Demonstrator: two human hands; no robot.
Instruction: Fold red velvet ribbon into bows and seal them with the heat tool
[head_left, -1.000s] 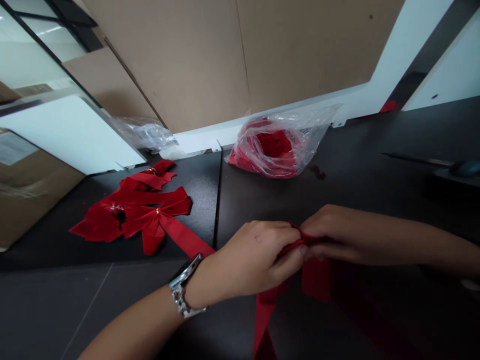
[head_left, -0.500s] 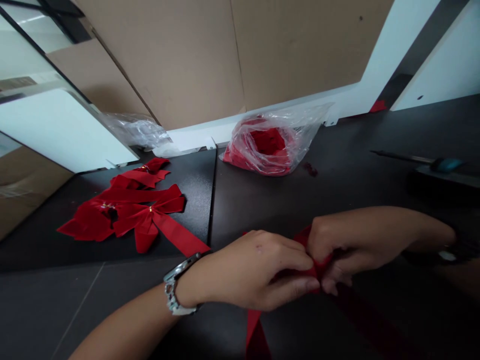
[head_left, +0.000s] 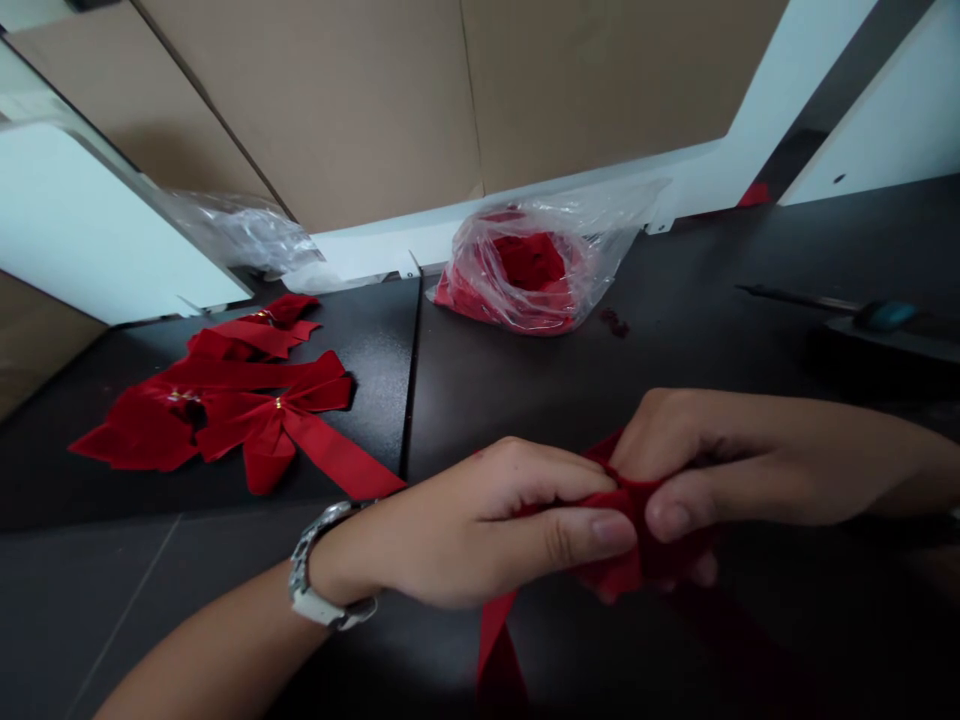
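Note:
Between my two hands is a red ribbon bow [head_left: 611, 570], its folds pinched near the middle. My left hand [head_left: 487, 535], with a metal-band watch on the wrist, presses its thumb on the near side of the fabric. My right hand [head_left: 697, 465] grips the other side, thumb on top and fingers partly hidden in the folds. One loose tail [head_left: 499, 650] hangs down below my left hand; a darker tail trails off to the lower right. Finished-looking red bows [head_left: 277, 420] with gold ties lie on the dark table at the left.
A clear plastic bag [head_left: 517, 290] of red ribbon stands at the back middle, small dark red scraps [head_left: 615, 322] beside it. To the right lies a soldering-iron-like tool [head_left: 862, 312] with a teal part. Cardboard [head_left: 337, 100] and white panels [head_left: 97, 215] rise behind.
My thumbs have come round onto the near face of the ribbon, and more of its folds show between my hands. The view has shifted slightly, moving the scene left and up.

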